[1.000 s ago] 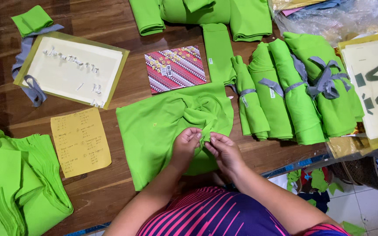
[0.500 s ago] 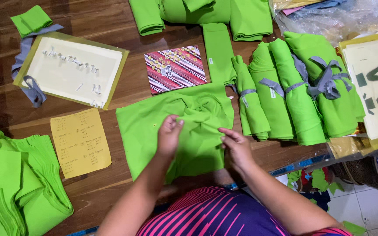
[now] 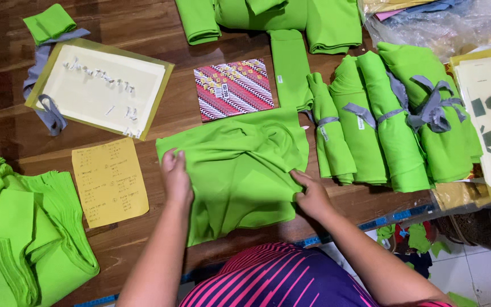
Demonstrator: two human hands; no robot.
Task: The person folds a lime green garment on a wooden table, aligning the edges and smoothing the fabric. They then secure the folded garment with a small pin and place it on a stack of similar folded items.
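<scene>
The person's head and shoulders are out of frame; only the forearms, both hands and a pink-and-purple striped shirt [image 3: 274, 278] show at the bottom edge. A stack of green cloth [image 3: 24, 227] at the left is cut off by the frame, so its full size cannot be made out. At the top edge more folded green pieces [image 3: 257, 17] run out of view, and a clear plastic bag [image 3: 444, 25] at the top right is too crumpled to show what it holds. The handwriting on the yellow note [image 3: 109, 182] is too small to read.

No box or bin is in view. The nearest things to bundles are rolled green pieces [image 3: 382, 119] tied with grey strips, lying side by side at the right of the wooden table [image 3: 143, 40].

The green cloth [image 3: 240, 170] being handled lies flat near the table's front edge, just below a red patterned booklet [image 3: 233, 88]. It is bright lime, roughly square, with a bunched fold near its upper right corner and soft creases across the middle.

The left hand [image 3: 176, 176] lies on the cloth's left edge, fingers together and pressed flat, palm down. The right hand [image 3: 312, 196] rests on the lower right edge with fingers curled onto the cloth; whether it pinches the fabric or only presses it, I cannot tell.

A pale card in a yellow sleeve [image 3: 100, 88] lies at the upper left, well apart.
</scene>
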